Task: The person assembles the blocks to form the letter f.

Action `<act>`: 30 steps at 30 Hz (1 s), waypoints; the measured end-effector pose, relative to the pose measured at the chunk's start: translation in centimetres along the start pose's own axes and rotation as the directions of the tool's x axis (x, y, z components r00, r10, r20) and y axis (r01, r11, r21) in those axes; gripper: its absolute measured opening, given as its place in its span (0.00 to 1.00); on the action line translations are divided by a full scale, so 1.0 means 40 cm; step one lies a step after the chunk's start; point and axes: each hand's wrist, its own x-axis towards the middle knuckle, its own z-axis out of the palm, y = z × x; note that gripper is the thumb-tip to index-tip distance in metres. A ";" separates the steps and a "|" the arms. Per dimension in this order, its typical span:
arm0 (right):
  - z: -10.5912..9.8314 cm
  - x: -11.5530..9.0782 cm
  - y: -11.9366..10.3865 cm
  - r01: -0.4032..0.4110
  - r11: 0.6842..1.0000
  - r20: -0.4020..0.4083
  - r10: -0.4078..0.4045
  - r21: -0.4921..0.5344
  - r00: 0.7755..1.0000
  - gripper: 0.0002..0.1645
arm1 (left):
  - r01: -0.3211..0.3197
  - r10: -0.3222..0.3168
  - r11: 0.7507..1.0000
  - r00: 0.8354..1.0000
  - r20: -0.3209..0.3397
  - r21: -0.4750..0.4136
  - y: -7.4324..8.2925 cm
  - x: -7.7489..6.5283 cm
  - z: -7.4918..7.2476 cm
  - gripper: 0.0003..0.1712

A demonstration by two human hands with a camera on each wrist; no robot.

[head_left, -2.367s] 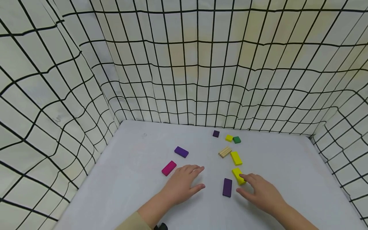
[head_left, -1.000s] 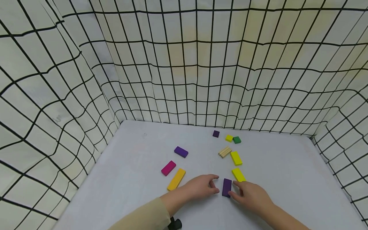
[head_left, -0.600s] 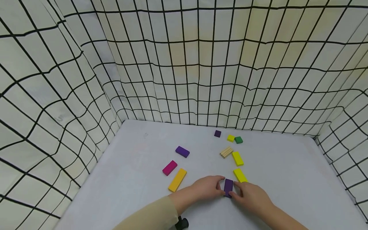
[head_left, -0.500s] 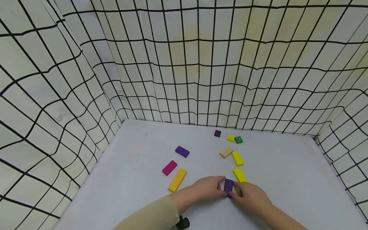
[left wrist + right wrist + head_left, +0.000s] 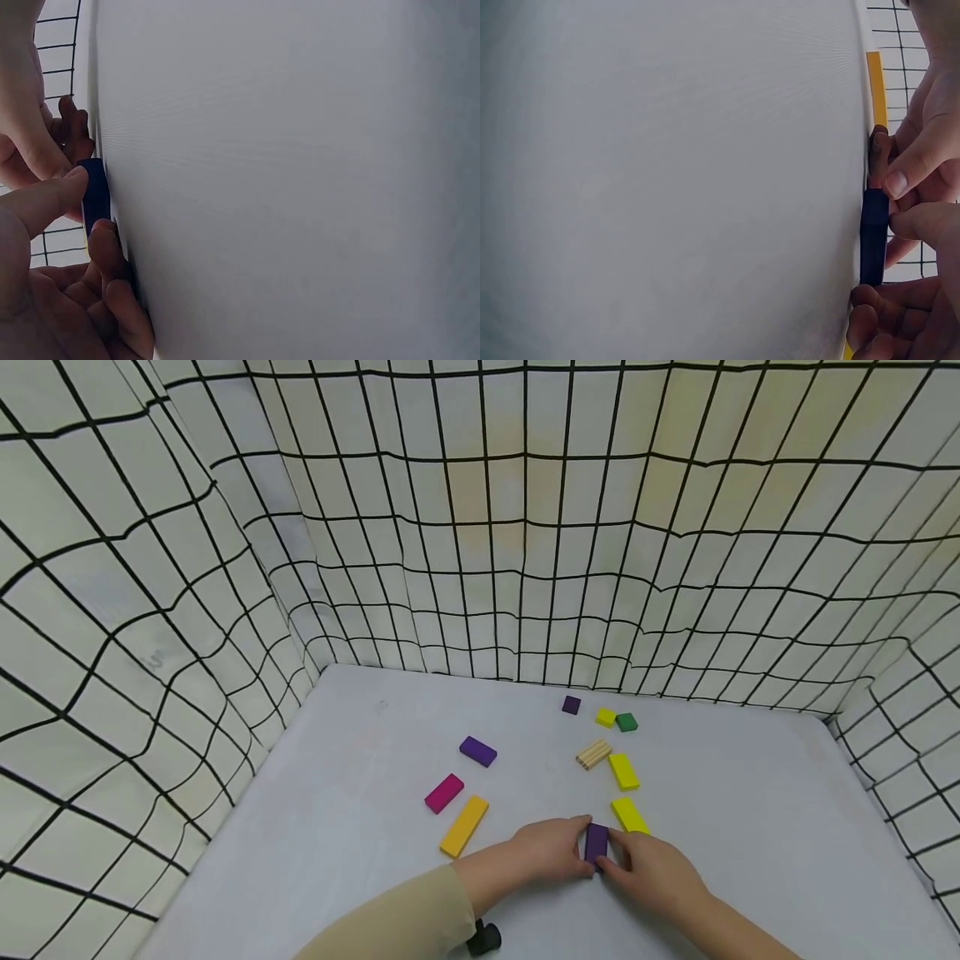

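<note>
In the head view, a dark purple block (image 5: 596, 843) lies on the white table at the front, right of centre. My left hand (image 5: 551, 849) holds it from the left, thumb and fingers curled at its side. From the right, my right hand (image 5: 656, 872) pinches the same block. The left wrist view shows the block (image 5: 96, 195), bluish there, between thumb and fingertips close over the tabletop. In the right wrist view both thumbs meet near one end of the block (image 5: 874, 236), with fingers at its other end.
Left of the hands lie an orange-yellow block (image 5: 464, 827), a magenta block (image 5: 445, 793) and a violet block (image 5: 478, 751). Beyond them on the right are yellow blocks (image 5: 624, 771), a bundle of wooden sticks (image 5: 594, 754) and small cubes, one green (image 5: 627, 722). Black netting (image 5: 517, 568) surrounds the table.
My left hand has moved right from beside the magenta block, baring the orange-yellow block. My right hand shifted slightly left, and both hands closed in on the dark purple block.
</note>
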 end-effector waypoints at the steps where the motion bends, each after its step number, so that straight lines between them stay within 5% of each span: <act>1: 0.000 0.000 0.000 -0.001 1.000 -0.001 0.001 0.002 1.000 0.29 | 0.000 0.000 1.000 1.000 -0.002 -0.004 0.000 0.000 0.000 0.41; 30: -0.010 -0.004 -0.034 -0.002 0.985 -0.002 0.003 0.172 1.000 0.28 | -0.060 0.060 0.998 0.998 -0.037 -0.021 -0.008 -0.019 0.000 0.42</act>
